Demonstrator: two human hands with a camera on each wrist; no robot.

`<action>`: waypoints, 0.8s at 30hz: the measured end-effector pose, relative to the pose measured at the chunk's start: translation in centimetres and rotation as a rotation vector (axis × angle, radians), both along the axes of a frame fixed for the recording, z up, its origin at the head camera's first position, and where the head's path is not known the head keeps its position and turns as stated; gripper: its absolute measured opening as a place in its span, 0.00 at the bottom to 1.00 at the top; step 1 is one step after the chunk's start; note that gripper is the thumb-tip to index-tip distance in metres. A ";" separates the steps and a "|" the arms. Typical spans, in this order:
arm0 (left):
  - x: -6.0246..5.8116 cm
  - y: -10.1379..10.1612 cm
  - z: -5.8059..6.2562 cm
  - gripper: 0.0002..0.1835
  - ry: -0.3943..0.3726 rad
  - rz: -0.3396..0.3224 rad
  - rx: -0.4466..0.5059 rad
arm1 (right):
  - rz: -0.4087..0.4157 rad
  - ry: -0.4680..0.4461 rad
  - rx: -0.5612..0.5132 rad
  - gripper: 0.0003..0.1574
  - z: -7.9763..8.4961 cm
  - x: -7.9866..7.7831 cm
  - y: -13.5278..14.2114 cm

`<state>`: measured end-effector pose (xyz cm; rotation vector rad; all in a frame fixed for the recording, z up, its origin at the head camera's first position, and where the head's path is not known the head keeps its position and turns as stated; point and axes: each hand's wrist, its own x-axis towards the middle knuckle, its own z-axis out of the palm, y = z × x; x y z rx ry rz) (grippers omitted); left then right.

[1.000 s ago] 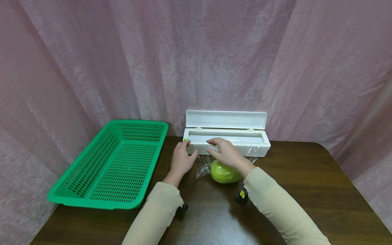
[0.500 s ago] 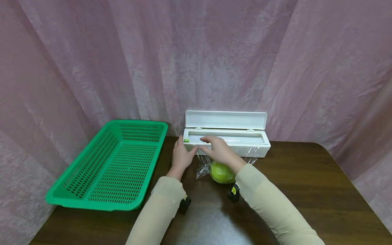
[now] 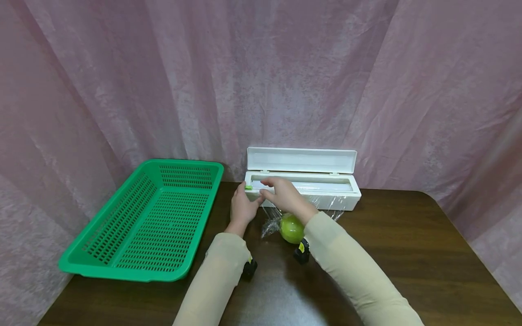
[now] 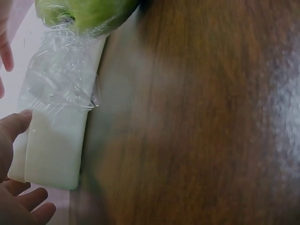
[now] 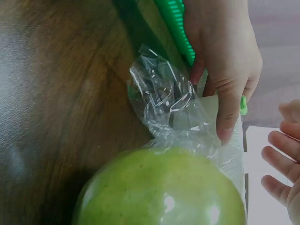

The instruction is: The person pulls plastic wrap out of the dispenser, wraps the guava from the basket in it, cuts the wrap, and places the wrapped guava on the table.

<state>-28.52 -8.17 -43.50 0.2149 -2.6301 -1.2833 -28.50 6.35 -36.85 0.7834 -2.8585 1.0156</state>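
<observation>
"At the back of the counter [image 3: 408, 235], how is the white box [image 3: 314, 175] laid?"
"Lengthwise from left to right; its left end is gripped by the left hand [image 3: 243, 209]."
"And the green slider [image 3: 248, 187]?"
"It is placed there, nearer to that hand; by the right hand [image 3: 285, 195], loosely curved just to its right, nothing is held."
</observation>
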 end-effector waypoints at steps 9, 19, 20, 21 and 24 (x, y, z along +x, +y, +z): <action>0.1 -0.2 -0.2 0.42 0.031 0.048 -0.046 | -0.013 -0.046 0.015 0.24 0.2 -0.7 -1.7; 0.2 0.1 -0.7 0.36 0.076 0.081 -0.128 | -0.002 -0.039 0.050 0.23 -0.2 -1.6 -3.2; 0.2 0.1 -0.7 0.37 0.072 0.081 -0.131 | -0.004 -0.038 0.058 0.22 -0.3 -1.7 -3.3; 0.2 0.1 -0.6 0.37 0.058 0.076 -0.125 | -0.008 -0.041 0.062 0.22 -0.4 -1.8 -3.4; 0.2 0.2 -0.7 0.37 0.048 0.071 -0.141 | -0.025 -0.042 0.078 0.20 -0.7 -2.0 -3.7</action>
